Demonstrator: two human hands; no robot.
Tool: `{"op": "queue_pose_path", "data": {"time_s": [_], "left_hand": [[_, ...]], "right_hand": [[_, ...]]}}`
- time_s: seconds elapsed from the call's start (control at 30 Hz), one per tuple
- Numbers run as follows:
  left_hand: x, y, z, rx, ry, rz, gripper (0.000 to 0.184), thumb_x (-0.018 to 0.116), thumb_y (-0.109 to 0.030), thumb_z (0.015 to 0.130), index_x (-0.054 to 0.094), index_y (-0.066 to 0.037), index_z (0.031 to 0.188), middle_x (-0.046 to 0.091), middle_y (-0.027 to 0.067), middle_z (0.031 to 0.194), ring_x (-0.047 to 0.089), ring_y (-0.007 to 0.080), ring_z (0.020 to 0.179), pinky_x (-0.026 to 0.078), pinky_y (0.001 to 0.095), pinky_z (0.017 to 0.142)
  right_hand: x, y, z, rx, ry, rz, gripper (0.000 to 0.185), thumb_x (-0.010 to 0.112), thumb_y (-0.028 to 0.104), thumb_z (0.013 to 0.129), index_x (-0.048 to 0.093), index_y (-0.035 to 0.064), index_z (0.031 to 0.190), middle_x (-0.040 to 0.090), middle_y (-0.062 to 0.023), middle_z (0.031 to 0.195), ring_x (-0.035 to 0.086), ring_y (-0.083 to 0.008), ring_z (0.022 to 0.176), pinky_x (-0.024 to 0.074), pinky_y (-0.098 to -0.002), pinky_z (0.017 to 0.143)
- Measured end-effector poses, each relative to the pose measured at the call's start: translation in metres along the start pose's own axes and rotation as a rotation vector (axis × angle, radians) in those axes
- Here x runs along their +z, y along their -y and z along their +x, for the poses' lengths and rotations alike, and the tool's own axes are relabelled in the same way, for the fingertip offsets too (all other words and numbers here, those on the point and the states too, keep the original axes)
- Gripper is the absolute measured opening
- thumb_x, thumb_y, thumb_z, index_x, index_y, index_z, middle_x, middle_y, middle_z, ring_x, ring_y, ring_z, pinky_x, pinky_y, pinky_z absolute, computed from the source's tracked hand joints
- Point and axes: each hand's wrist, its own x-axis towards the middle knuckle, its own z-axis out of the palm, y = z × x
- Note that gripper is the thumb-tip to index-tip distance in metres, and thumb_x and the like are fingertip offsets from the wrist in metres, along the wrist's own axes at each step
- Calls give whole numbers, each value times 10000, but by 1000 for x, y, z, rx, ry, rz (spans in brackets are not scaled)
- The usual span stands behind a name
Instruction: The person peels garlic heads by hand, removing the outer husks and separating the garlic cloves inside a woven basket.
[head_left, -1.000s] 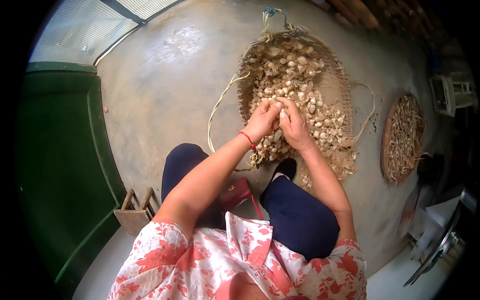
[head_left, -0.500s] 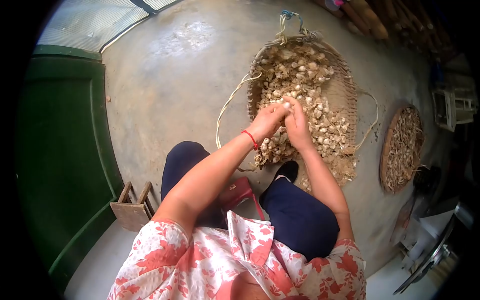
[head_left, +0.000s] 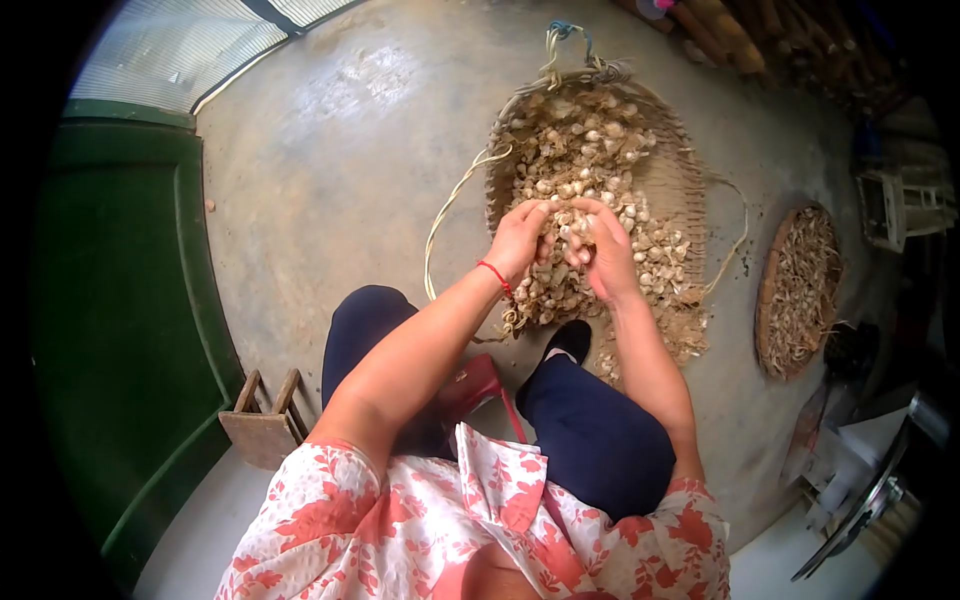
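A long woven basket (head_left: 672, 150) lies on the floor before me, holding many pale garlic bulbs (head_left: 637, 212) with dry, papery skins and stalks. Over its near half, my left hand (head_left: 520, 238), with a red string at the wrist, has its fingers curled in a pinch. What it pinches is too small to make out. Just to the right, my right hand (head_left: 612, 252) is closed, fingers curled around what looks like a whitish garlic bulb (head_left: 579, 224). A small gap lies between the two hands.
Rope handles (head_left: 452, 200) loop out from the basket's sides. A round flat tray (head_left: 768, 300) of dry stalks lies at right. Near my left knee stands a small wooden stool (head_left: 262, 428). A green door (head_left: 120, 300) is at left, and logs (head_left: 725, 35) lie at far right.
My hands were together around a pale bulb; now they have parted slightly, the left shifting left and the right turning so its curled fingers show. The view has shifted slightly.
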Motion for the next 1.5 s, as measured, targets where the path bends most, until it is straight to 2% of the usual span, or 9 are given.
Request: {"op": "queue_pose_path", "data": {"time_s": [0.1, 0.23, 0.5, 0.77, 0.9, 1.03, 1.17, 1.37, 1.5], "left_hand": [[-14, 7, 14, -27, -219, 297, 263, 471, -227, 958, 556, -67, 1150, 559, 25, 796, 523, 95, 602, 451, 235, 473], [-34, 46, 39, 454, -316, 960, 276, 570, -169, 899, 563, -30, 1136, 579, 82, 956, 594, 141, 756, 512, 263, 561], [-15, 30, 13, 200, -51, 653, 338, 626, -220, 826, 592, -28, 1101, 549, 196, 1170, 592, 299, 1004, 471, 377, 878], [-34, 32, 5, 330, -139, 1137, 444, 607, -277, 827, 531, -52, 1203, 382, 225, 1350, 500, 373, 1156, 419, 400, 975], [-33, 26, -7, 233, -31, 1354, 458, 617, -301, 829, 526, -79, 1219, 335, 202, 1385, 540, 375, 1097, 432, 423, 957], [-33, 26, -6, 237, 31, 1366, 430, 615, -275, 823, 539, -76, 1196, 298, 201, 1409, 553, 386, 1063, 444, 425, 939], [-43, 31, -1, 267, 43, 1289, 403, 614, -257, 821, 557, -82, 1180, 310, 203, 1403, 533, 386, 1099, 441, 410, 947], [-39, 29, 8, 245, -18, 1240, 379, 604, -236, 827, 575, -98, 1178, 346, 222, 1385, 477, 388, 1176, 415, 397, 981], [-47, 28, 8, 295, 32, 1288, 353, 598, -222, 833, 587, -87, 1159, 348, 209, 1390, 490, 366, 1170, 434, 391, 961]], "right_hand": [[-41, 13, -22, 47, -122, -256, 164, 497, 91, 922, 549, 32, 1066, 583, -54, 867, 540, -93, 688, 470, -207, 597], [-81, 8, -53, 29, -256, -173, 108, 545, 98, 915, 584, 21, 981, 607, -71, 883, 581, -119, 759, 506, -252, 698], [-51, 4, -28, -6, -167, -204, 162, 513, 75, 904, 574, -5, 1031, 611, -63, 876, 540, -109, 683, 472, -257, 634], [-86, 27, -78, 504, -99, -1863, 286, 475, 159, 856, 624, -2, 1040, 631, -202, 926, 607, -276, 776, 487, -381, 802], [-8, 61, 14, 498, -111, -1455, 443, 489, 237, 904, 485, 27, 1295, 619, -170, 1142, 606, -281, 1037, 465, -423, 918], [-58, 10, 120, 214, 3, -1790, 633, 538, 352, 913, 305, 37, 1410, 487, -186, 1326, 509, -304, 1195, 423, -433, 1003], [-27, 3, 116, 313, -120, -1707, 660, 592, 351, 882, 331, 15, 1386, 502, -199, 1299, 522, -328, 1168, 421, -443, 1001], [-5, -29, 117, -215, 161, -1221, 568, 705, 207, 778, 481, 135, 1295, 556, -157, 1161, 550, -285, 1042, 453, -394, 892], [-15, -37, 130, -188, 63, -1520, 502, 704, 138, 742, 537, 106, 1214, 561, -153, 1100, 521, -315, 1055, 424, -371, 926]]}}
